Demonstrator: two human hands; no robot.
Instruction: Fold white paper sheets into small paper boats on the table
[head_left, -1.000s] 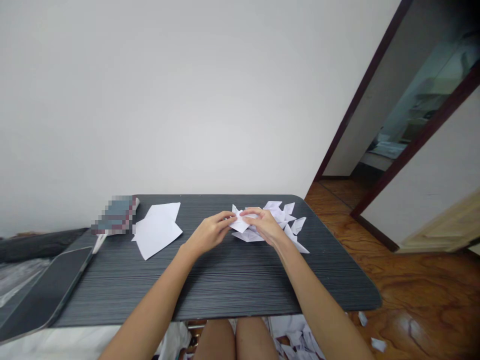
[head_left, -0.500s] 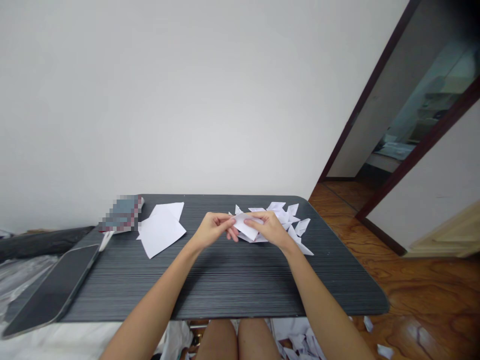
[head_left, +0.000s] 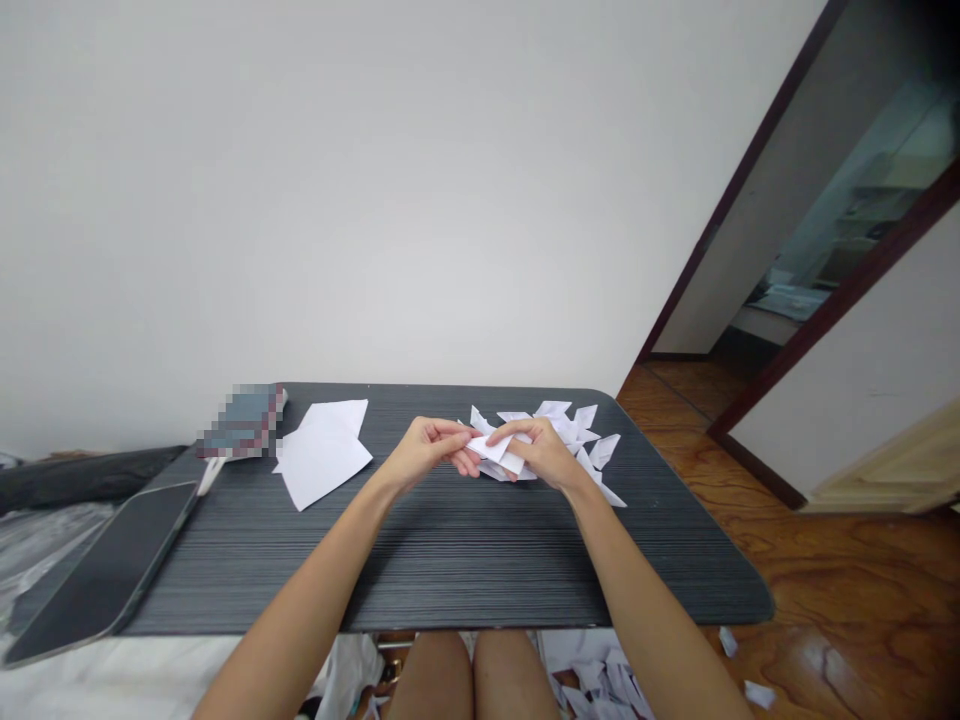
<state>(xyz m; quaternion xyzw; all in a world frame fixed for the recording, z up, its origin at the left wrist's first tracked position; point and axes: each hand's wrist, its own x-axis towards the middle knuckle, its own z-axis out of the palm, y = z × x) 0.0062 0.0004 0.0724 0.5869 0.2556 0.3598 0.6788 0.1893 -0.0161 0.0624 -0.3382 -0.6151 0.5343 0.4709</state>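
Observation:
Both of my hands meet over the far middle of a dark striped table (head_left: 450, 560). My left hand (head_left: 427, 450) pinches the left end of a small folded white paper piece (head_left: 495, 450), and my right hand (head_left: 544, 452) grips its right end, so the piece is lifted a little off the table. Just behind and to the right of my hands lies a heap of several folded white paper pieces (head_left: 581, 435).
Flat white paper sheets (head_left: 322, 450) lie at the table's far left, beside a blurred-out object (head_left: 240, 420). A dark tablet (head_left: 105, 570) leans at the left edge. Paper scraps (head_left: 757, 692) litter the wooden floor; a doorway (head_left: 825, 250) opens at right.
My hands have lifted the folded piece off the heap and drawn it slightly toward me, fingers closing tighter on it. The view has shifted a little.

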